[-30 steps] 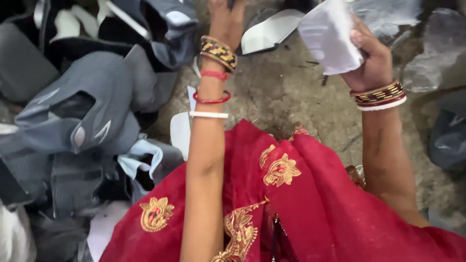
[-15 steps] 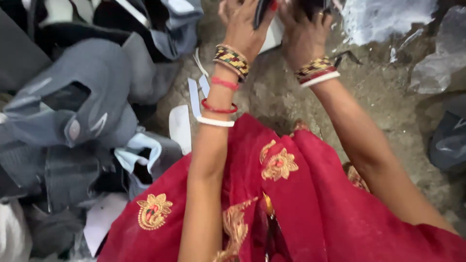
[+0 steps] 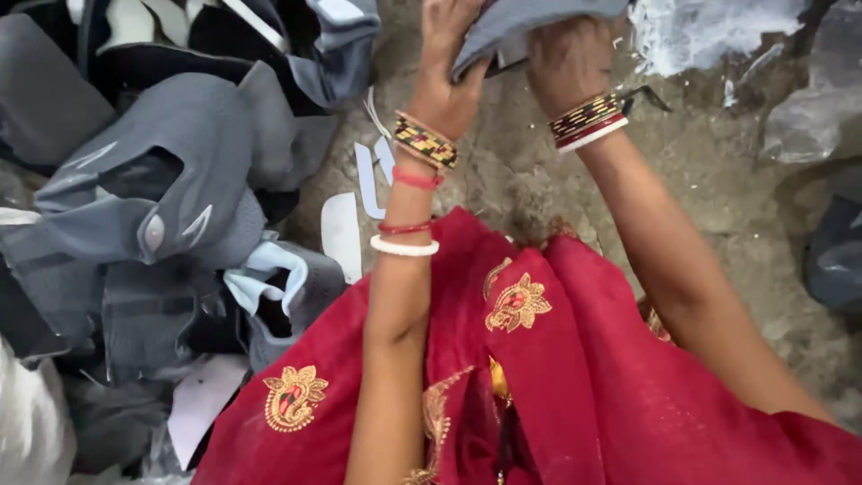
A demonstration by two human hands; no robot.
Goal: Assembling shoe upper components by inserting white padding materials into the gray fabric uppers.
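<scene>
My left hand (image 3: 446, 76) and my right hand (image 3: 564, 63) meet at twelve o'clock, both gripping the same fabric piece (image 3: 530, 22), which lies over my right hand. At nine and ten o'clock a heap of shoe uppers (image 3: 153, 198) sits on the floor (image 3: 718, 198), running down to seven o'clock. Between that heap and my left forearm lie flat cut strips (image 3: 342, 235). A crumpled sheet (image 3: 700, 31) lies at one o'clock, just beside the fabric piece. At three o'clock a bag (image 3: 835, 260) rests on the floor. My draped cloth (image 3: 557, 386) fills six o'clock, under both forearms.
</scene>
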